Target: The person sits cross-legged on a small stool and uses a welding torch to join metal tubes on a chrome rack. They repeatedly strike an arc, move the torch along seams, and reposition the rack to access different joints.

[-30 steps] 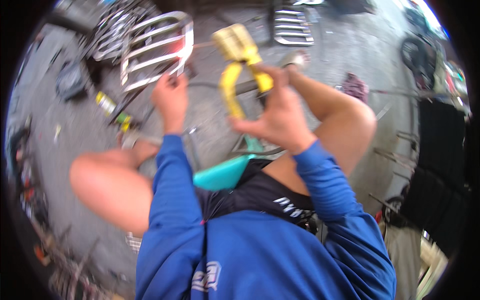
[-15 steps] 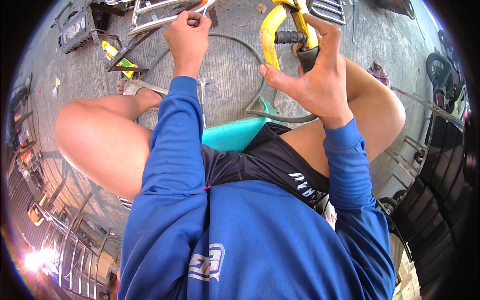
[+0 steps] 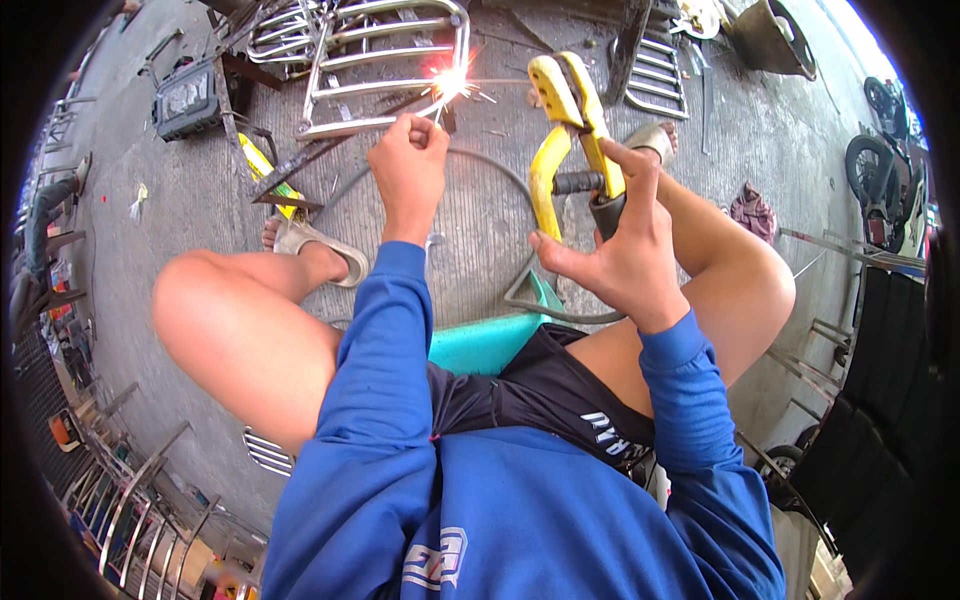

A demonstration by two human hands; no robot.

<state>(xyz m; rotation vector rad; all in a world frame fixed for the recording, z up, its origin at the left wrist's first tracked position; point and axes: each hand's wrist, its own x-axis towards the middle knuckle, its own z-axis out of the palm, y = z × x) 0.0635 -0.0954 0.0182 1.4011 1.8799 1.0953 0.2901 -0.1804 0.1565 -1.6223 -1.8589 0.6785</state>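
Observation:
My right hand (image 3: 632, 262) grips a yellow welding electrode holder (image 3: 547, 175) by its black handle. From the holder's jaws a thin electrode (image 3: 505, 81) reaches left to a bright arc with flying sparks (image 3: 450, 82). Just below the arc, my left hand (image 3: 408, 170) pinches a thin pale rod (image 3: 438, 113), its upper end near the sparks. The arc burns at the lower right corner of a shiny tubular metal frame (image 3: 388, 60), which has several crossbars and lies ahead of me. Glare hides the joint itself.
I sit on a low teal plastic stool (image 3: 482, 345). A dark cable (image 3: 500, 170) curves over the concrete floor. At the left are a dark case (image 3: 187, 97) and a yellow packet (image 3: 262, 165). A slatted metal piece (image 3: 655, 80), a bucket (image 3: 768, 40) and a crumpled cloth (image 3: 752, 212) lie right.
A bright arc with sparks has appeared at the metal frame. The view has shifted, bringing more of the far floor and the whole electrode holder into sight. Both hands keep their grips.

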